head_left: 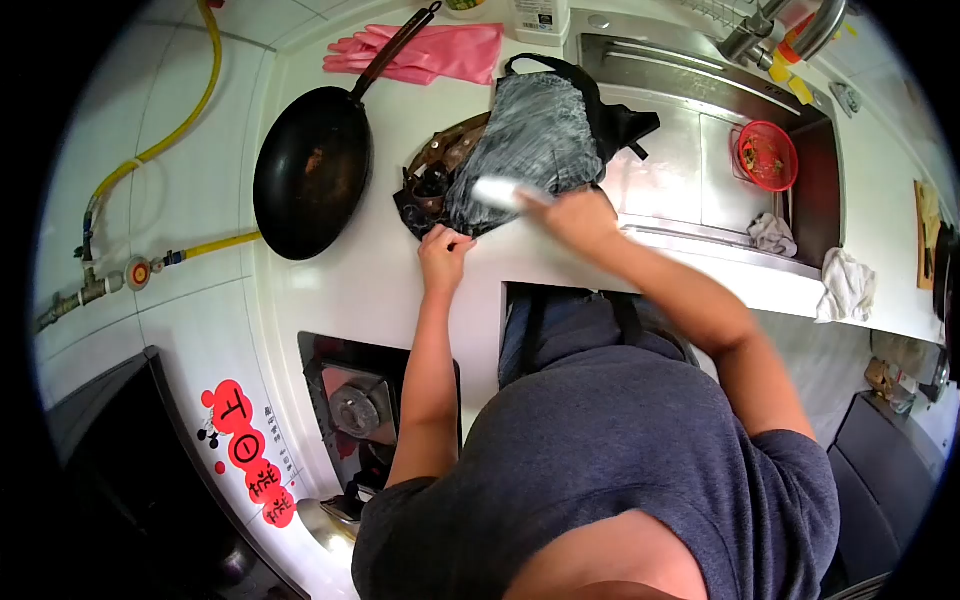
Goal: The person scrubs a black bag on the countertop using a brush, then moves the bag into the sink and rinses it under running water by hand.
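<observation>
A black fabric piece with straps, which looks like a bag or an apron, lies on the counter beside the sink. Whitish smears cover most of its top face. My left hand pinches its lower left edge against the counter. Over its lower part, my right hand grips a white scrubbing brush, blurred by motion; its bristles are hidden. A crumpled brown, shiny part shows at the left side of the fabric.
A black wok lies left of the fabric, its handle toward pink rubber gloves. Right of the fabric is a steel sink with a red strainer basket and a grey rag. A gas burner sits below my left arm.
</observation>
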The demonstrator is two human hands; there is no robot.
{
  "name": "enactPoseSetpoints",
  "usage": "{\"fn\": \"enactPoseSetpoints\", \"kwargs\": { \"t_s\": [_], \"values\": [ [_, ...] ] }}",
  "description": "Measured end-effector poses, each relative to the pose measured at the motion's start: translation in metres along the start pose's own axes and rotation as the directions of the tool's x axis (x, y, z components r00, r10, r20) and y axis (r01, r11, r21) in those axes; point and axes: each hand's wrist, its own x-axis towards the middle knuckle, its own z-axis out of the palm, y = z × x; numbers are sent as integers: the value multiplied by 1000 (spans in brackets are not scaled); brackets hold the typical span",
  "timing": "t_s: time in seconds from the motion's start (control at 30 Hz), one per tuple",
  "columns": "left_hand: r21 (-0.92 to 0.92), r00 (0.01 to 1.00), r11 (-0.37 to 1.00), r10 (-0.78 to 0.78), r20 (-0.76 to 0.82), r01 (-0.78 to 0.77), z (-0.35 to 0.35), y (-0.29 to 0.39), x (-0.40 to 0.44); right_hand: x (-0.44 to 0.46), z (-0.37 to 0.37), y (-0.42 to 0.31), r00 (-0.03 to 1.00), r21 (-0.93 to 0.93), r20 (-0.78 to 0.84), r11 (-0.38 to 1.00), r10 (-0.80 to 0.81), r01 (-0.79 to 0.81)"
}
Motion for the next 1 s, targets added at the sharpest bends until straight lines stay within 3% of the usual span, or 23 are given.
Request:
{"fn": "enactPoseSetpoints", "kwargs": {
  "t_s": [0.1,0.13,0.2,0.23,0.3,0.33,0.43,0.47,0.5,0.57,0.63,0.7,0.73,0.77,0.83,0.9,1.0],
  "values": [
    [-1,1000,1000,-15,-2,15,-2,6,-3,2,-7,83,950,-34,-71,951,304,-307],
    [-27,996,996,-83,17,84,0,5,-3,-2,-5,102,937,-26,-83,939,339,-342],
    [-34,996,997,72,-51,-73,2,-1,-1,3,1,103,916,14,-111,922,385,-386],
    [-31,986,988,146,-79,-149,1,-3,-2,6,1,81,948,16,-87,952,307,-307],
    [-239,994,971,-40,-106,14,4,-1,-3,12,8,23,990,38,-70,992,122,-120],
    [-340,986,936,-132,-106,89,5,-1,-2,19,0,-8,999,-22,36,999,25,-24],
    [-15,984,992,-128,-120,127,3,-5,3,20,-17,-48,993,39,71,995,-98,95],
    [174,991,984,-12,-135,36,3,-5,4,26,-23,-34,997,-14,53,998,-63,64],
    [72,982,981,-177,-59,181,-1,5,7,35,-25,-8,999,-67,37,997,-29,31],
    [40,958,957,-287,-25,288,-4,8,11,49,-30,45,990,-120,19,983,140,-137],
    [117,968,961,-250,-27,252,-8,15,12,51,-46,71,949,-30,-52,949,312,-314],
    [141,962,952,-274,1,271,-10,15,13,44,-48,36,981,-88,-120,983,153,-163],
    [125,949,943,-314,28,309,-11,14,15,55,-19,11,986,37,12,986,165,-166],
    [110,935,933,-351,56,343,-12,13,19,51,-10,-24,998,-80,5,995,59,-59],
    [100,938,937,-342,60,335,-15,13,19,38,12,-76,985,113,35,980,-169,164],
    [103,930,931,-359,82,350,-16,10,24,44,5,-59,971,62,175,986,-163,154],
    [109,902,907,-417,112,406,-16,11,20,43,-31,28,990,22,73,992,120,-122]
  ]
}}
